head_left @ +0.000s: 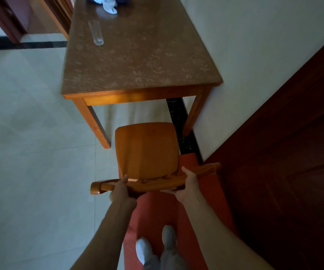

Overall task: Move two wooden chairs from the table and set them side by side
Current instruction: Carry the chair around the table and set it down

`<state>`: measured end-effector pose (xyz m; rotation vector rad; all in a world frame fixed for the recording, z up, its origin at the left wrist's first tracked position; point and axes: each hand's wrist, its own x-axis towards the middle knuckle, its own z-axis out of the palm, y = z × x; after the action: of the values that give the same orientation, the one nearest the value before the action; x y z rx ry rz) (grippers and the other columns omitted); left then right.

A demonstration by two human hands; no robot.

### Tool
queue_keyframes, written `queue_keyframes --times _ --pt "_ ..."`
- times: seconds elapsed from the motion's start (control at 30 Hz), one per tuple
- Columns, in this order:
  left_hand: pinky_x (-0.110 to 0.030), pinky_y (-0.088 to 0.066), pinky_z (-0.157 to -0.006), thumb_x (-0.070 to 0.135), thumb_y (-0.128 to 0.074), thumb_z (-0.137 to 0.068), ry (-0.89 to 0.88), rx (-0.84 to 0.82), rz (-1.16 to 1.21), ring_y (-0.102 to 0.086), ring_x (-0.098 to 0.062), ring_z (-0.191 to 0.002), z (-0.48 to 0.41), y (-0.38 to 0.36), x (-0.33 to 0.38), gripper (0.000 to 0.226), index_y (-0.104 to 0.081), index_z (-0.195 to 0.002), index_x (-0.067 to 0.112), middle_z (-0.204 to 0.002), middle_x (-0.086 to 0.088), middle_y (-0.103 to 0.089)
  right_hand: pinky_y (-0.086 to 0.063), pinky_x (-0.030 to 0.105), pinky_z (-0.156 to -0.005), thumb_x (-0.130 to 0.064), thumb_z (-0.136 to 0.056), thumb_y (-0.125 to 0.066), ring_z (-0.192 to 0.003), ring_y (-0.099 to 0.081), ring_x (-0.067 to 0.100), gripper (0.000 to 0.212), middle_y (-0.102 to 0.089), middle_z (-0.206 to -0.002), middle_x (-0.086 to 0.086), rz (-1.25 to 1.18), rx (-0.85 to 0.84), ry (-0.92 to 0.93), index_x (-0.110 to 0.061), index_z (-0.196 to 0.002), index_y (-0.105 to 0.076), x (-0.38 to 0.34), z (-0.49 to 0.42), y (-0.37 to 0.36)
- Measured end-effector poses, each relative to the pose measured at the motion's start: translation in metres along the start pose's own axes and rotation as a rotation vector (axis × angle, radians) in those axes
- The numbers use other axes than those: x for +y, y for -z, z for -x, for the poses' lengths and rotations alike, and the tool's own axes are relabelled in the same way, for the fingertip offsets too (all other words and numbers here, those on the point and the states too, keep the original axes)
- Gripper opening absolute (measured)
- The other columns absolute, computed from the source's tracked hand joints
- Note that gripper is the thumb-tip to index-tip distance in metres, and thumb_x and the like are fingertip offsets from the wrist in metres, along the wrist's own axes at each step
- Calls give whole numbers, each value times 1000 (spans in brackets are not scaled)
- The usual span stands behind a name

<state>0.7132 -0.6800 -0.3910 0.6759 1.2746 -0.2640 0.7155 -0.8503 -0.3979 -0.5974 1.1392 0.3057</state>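
A wooden chair (146,147) with an orange-brown seat stands just in front of the near end of the wooden table (137,61), clear of its legs. My left hand (121,189) grips the left part of the chair's curved top rail. My right hand (187,184) grips the right part of the same rail. The chair's legs are hidden under the seat. Only this one chair is in view.
A clear glass (97,33) and a white cloth (109,5) sit on the far part of the table. A white wall (254,55) runs along the right, with a dark wooden door (285,172). A red mat (153,215) lies under my feet; pale tiled floor (30,152) spreads left.
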Motion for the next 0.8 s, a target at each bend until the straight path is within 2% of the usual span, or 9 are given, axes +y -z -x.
queue_keyframes --times 0.07,0.13,0.2,0.27,0.37,0.5,0.6,0.67,0.8 --pt "-68 -47 -84 10 -67 -83 -3 2 -28 -56 -46 -110 -2 -2 1 60 -39 -137 8 -131 -23 -52 -53 72 -81 -34 -91 -69 -112 -60 49 53 -60 -129 27 -13 -30 -1 -10 -136 -53 -4 -2 4" --pt "-62 -52 -80 3 -66 -80 -19 23 -44 -57 -43 -108 -1 -2 -1 60 -42 -135 6 -128 -22 -54 -54 71 -79 -36 -88 -72 -110 -61 49 51 -60 -126 27 11 -26 5 -12 -129 -53 -9 -3 9" --pt "-53 -55 -69 -6 -64 -75 -59 50 -53 -60 -40 -104 -1 -1 -2 59 -47 -130 3 -124 -23 -58 -58 63 -69 -24 -91 -70 -105 -61 47 41 -60 -121 25 88 -16 20 -12 -125 -53 -15 -5 12" --pt "-50 -56 -64 -11 -62 -70 -103 83 -46 -63 -39 -98 -3 -1 -2 59 -49 -126 -1 -119 -24 -60 -56 60 -63 -5 -90 -61 -97 -59 43 26 -57 -116 22 141 13 34 -9 -116 -54 -19 -11 15" --pt "-53 -57 -70 -12 -62 -69 -138 110 -39 -64 -38 -93 -5 -2 -2 57 -48 -124 -1 -114 -25 -62 -54 57 -62 4 -85 -51 -94 -57 41 20 -56 -114 20 156 15 64 -9 -99 -55 -17 -14 16" --pt "-56 -56 -76 -11 -62 -70 -212 129 -4 -64 -37 -88 -7 1 0 47 -42 -109 5 -101 -23 -60 -54 66 -78 4 -83 -50 -106 -58 46 20 -57 -117 22 94 -54 106 -8 -97 -57 -11 -10 13" --pt "-64 -54 -78 -10 -58 -71 -258 101 30 -64 -37 -82 2 10 18 32 -43 -95 6 -90 -23 -57 -52 73 -76 5 -82 -49 -113 -56 52 33 -55 -127 24 45 -53 113 -8 -112 -53 -1 7 -2" --pt "-66 -53 -78 -11 -56 -69 -273 112 45 -62 -35 -81 16 24 32 28 -43 -87 7 -85 -21 -54 -53 72 -73 5 -80 -50 -111 -57 52 44 -55 -130 25 57 -44 129 -7 -123 -53 12 24 -10" --pt "-65 -55 -70 -8 -57 -71 -253 90 74 -65 -36 -80 39 74 49 25 -47 -91 4 -84 -20 -56 -57 59 -68 3 -79 -53 -116 -59 51 40 -57 -136 30 128 -31 166 -6 -117 -54 50 65 -23"
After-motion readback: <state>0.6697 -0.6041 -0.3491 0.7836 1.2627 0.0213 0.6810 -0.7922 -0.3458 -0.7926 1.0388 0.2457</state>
